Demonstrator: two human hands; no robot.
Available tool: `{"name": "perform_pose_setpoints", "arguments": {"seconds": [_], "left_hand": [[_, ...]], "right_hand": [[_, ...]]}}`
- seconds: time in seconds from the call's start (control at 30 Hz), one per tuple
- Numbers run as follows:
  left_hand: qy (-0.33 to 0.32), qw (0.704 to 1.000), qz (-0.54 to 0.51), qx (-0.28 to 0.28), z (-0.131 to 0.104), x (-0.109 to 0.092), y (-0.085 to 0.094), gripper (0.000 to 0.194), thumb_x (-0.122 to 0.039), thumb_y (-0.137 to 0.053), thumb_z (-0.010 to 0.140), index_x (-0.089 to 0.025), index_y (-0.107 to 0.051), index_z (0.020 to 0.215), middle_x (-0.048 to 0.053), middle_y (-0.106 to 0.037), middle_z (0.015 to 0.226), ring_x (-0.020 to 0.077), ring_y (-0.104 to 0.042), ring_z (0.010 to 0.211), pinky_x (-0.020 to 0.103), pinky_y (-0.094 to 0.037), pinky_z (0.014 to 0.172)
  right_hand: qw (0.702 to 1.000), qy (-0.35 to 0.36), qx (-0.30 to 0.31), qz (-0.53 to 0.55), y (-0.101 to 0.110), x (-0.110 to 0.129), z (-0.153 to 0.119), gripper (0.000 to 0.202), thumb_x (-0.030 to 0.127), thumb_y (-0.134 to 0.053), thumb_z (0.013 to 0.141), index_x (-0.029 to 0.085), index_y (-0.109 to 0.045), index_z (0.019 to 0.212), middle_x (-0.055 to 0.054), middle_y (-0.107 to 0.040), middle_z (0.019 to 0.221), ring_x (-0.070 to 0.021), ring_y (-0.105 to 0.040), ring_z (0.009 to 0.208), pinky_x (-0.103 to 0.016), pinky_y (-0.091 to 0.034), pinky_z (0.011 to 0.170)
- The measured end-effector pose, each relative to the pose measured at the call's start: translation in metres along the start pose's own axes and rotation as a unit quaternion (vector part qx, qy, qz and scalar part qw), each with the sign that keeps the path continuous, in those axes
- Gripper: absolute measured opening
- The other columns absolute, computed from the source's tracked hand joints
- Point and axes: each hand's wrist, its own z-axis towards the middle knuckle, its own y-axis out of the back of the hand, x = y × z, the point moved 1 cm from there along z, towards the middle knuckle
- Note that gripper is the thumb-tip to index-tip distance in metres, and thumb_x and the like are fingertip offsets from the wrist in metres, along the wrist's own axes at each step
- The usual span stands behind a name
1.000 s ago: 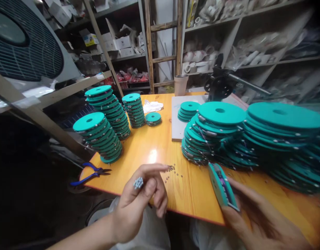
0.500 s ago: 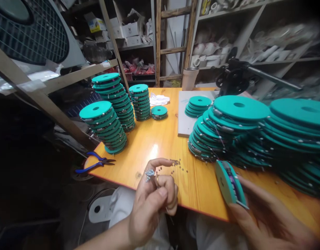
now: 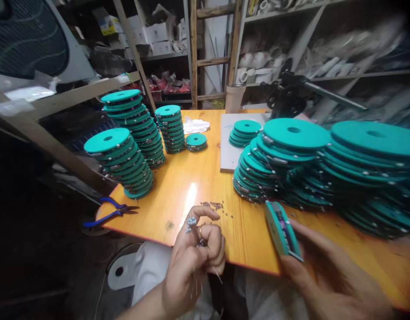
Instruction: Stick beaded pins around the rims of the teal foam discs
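Over the table (image 3: 178, 195), beads (image 3: 215, 205) lying near, the left hand (image 3: 194, 253) curls around pins (image 3: 190, 222), the right (image 3: 324, 262) pinches a tilted spool (image 3: 274, 229) by the front edge; a loosened left grip could spill pins.

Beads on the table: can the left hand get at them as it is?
Probably yes: the beads lie just beyond the left hand with nothing visible between, though the pins it holds may hamper picking.
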Motion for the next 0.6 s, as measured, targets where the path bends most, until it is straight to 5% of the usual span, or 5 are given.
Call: {"name": "perform_pose_setpoints", "arguments": {"seconds": [0.17,0.43,0.6], "left_hand": [[-0.023,0.999,0.019,-0.028,0.008,-0.003,-0.008,0.019,-0.023,-0.057,0.09,-0.016,-0.072,0.099,-0.001,-0.041,0.068,0.0103,-0.051,0.069,0.023,-0.051,0.068],[-0.046,0.992,0.082,-0.083,0.006,-0.002,-0.001,0.018,-0.027,-0.06,0.094,-0.023,-0.077,0.096,0.004,-0.066,0.084,0.0066,-0.06,0.069,0.014,-0.052,0.066],[-0.104,0.97,0.208,-0.077,0.001,-0.002,0.006,0.024,-0.03,-0.05,0.099,-0.026,-0.073,0.106,-0.002,-0.05,0.062,0.0101,-0.063,0.075,0.023,-0.055,0.082]], "right_hand": [[0.994,0.083,0.039,-0.053,0.0,0.028,0.018,0.035,0.03,-0.065,0.092,0.022,-0.06,0.125,-0.003,-0.063,0.09,-0.0102,-0.061,0.075,-0.018,-0.054,0.067],[0.993,0.092,0.025,-0.071,-0.011,0.052,0.019,0.03,0.026,-0.066,0.091,0.021,-0.06,0.12,-0.001,-0.065,0.093,-0.0078,-0.059,0.074,-0.015,-0.054,0.067],[0.988,0.131,0.032,-0.068,-0.012,0.054,0.018,0.032,0.023,-0.064,0.092,0.019,-0.059,0.123,-0.003,-0.066,0.102,-0.0109,-0.063,0.089,-0.019,-0.056,0.076]]}}
